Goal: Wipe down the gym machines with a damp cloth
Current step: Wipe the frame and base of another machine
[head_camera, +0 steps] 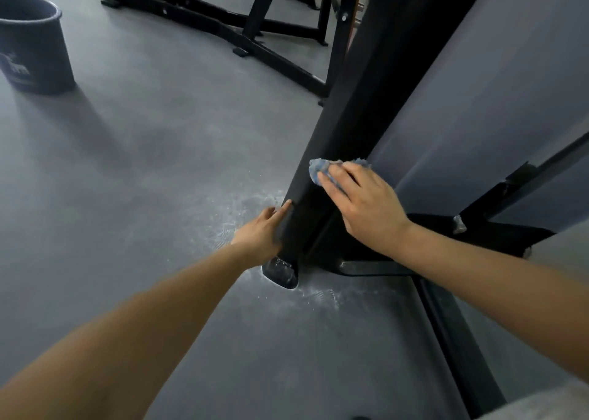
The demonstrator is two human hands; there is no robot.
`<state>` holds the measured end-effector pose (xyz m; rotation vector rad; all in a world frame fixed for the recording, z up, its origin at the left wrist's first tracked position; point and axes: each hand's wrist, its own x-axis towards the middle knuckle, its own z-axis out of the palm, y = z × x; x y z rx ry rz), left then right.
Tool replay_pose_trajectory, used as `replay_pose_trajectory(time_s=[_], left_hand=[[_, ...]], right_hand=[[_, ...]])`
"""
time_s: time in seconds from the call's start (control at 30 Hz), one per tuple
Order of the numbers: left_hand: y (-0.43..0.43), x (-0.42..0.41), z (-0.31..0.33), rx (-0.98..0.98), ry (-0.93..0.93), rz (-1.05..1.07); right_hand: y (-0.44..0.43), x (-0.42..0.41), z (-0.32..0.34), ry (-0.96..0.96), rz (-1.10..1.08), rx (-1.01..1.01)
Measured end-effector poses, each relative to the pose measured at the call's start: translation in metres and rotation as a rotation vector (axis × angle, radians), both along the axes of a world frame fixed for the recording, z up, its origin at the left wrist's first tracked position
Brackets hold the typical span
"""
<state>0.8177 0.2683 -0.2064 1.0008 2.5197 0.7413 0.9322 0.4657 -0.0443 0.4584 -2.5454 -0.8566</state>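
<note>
Two hands work low on the black post (344, 126) of the gym machine. The right hand (363, 206) presses the blue cloth (318, 168) against the post's front face. Its grip is spread flat, fingers nearly straight over the wad, probably to put even pressure into the wipe. The left hand (263, 228) rests on the post's left edge just below, grip loose and holding nothing, seemingly to steady the body. White dust (242, 215) lies around the post's base. A bucket (32, 43) stands well left of the post.
</note>
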Motion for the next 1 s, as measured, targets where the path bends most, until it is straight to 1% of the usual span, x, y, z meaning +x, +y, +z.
replay_pose_trajectory(time_s=[0.17, 0.27, 0.33, 0.4, 0.47, 0.53, 0.63, 0.73, 0.8, 0.93, 1.0], left_hand=[[-0.009, 0.003, -0.016, -0.07, 0.015, 0.014], [-0.017, 0.005, -0.029, -0.125, 0.042, 0.006], [-0.022, 0.006, -0.037, -0.152, 0.055, -0.013], [-0.026, 0.007, -0.042, -0.18, 0.075, -0.043], [-0.028, 0.008, -0.043, -0.208, 0.099, -0.072], [-0.028, 0.007, -0.042, -0.238, 0.112, -0.087], [-0.022, 0.005, -0.04, -0.291, 0.13, -0.089], [-0.015, 0.005, -0.042, -0.311, 0.132, -0.092], [-0.012, 0.005, -0.045, -0.33, 0.133, -0.103], [-0.008, 0.014, -0.05, -0.311, 0.097, -0.113], [-0.007, 0.018, -0.053, -0.296, 0.083, -0.08]], right_hand=[[-0.015, -0.002, -0.087, -0.169, -0.052, 0.013], [-0.026, -0.004, -0.132, -0.274, -0.123, 0.074], [-0.033, -0.004, -0.151, -0.345, -0.152, 0.124], [-0.036, -0.006, -0.154, -0.398, -0.16, 0.137], [-0.033, -0.009, -0.143, -0.384, -0.123, 0.078], [-0.025, -0.007, -0.12, -0.311, -0.079, 0.032], [-0.006, 0.006, -0.09, -0.182, -0.025, 0.018], [0.0, 0.009, -0.097, -0.127, -0.011, 0.018], [-0.006, 0.006, -0.122, -0.154, -0.042, -0.005], [-0.023, 0.005, -0.182, -0.341, -0.153, -0.065], [-0.028, 0.004, -0.208, -0.391, -0.243, -0.119]])
